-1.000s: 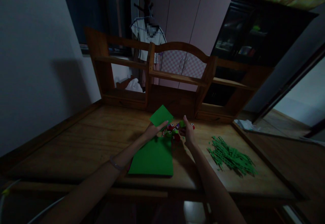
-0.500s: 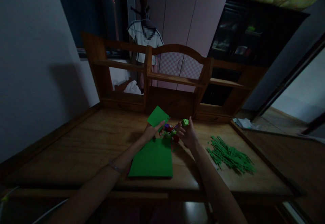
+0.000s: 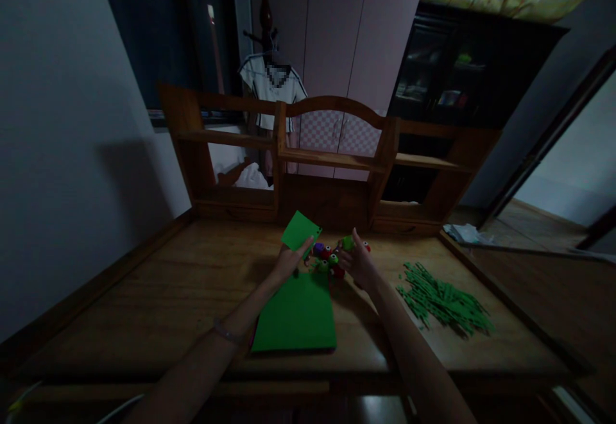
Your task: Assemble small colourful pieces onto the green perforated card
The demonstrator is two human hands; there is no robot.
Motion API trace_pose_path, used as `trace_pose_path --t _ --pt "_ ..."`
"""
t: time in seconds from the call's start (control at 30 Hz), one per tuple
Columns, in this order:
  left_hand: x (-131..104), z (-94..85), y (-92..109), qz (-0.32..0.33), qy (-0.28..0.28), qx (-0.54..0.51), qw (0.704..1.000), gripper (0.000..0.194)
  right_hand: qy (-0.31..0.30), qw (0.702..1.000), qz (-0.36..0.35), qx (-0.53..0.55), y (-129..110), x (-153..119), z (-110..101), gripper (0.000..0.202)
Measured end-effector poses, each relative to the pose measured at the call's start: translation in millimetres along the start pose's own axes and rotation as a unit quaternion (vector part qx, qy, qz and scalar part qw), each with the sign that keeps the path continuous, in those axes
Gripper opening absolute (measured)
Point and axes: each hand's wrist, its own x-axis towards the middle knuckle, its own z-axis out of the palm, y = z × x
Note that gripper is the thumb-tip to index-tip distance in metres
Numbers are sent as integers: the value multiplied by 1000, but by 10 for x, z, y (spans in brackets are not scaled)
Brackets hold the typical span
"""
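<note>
My left hand (image 3: 290, 260) is closed on a small green sheet (image 3: 298, 228), thumb on top, holding it tilted above the table. Two or so dark notches show near its right corner. In the curled fingers of my right hand (image 3: 359, 263) sits a small bright green block-like object (image 3: 347, 242), partly hidden by the thumb; its kind is unclear. Between the hands lies a cluster of small colourful pieces with round eyes (image 3: 330, 260), red, green and purple. Below my left hand, a larger green sheet or pad (image 3: 296, 315) lies flat near the front edge.
A heap of thin green strips (image 3: 445, 299) lies on the wooden table (image 3: 192, 283) at the right. A red piece with an eye (image 3: 367, 246) shows just beyond my right hand. At the back stands a wooden shelf unit (image 3: 332, 158). White plastic (image 3: 466, 234) lies past the right edge.
The whole view has shifted slightly. My right hand has turned, so its thumb now covers more of the green object. My left hand still holds the green sheet.
</note>
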Motion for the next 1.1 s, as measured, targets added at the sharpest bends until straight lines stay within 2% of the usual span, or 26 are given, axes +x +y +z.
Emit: trace_pose_path --t 0.1,0.23,0.33,0.5,0.63,0.73,0.9,1.1 --pt "7 5 -16 30 35 -1 999 36 30 999 -19 -1 29 54 -60 45" --pt "25 26 -34 -1 33 2 999 38 80 994 -71 -24 40 117 -151 46" --pt "29 37 -17 -1 44 -10 999 38 94 990 -91 -50 37 131 -181 47" --pt "17 39 46 13 61 -19 998 40 105 985 -108 -83 77 140 -181 51" --pt "28 41 36 -7 46 -12 999 43 128 983 -95 -88 125 178 -192 53" --pt "48 29 -32 -21 50 7 998 47 128 982 -79 -111 145 193 -182 54" --pt "62 -14 -135 -103 41 55 992 58 116 977 -99 -150 143 155 -115 57" --pt "61 -34 -176 -84 33 78 993 58 119 972 -115 -165 110 109 -71 58"
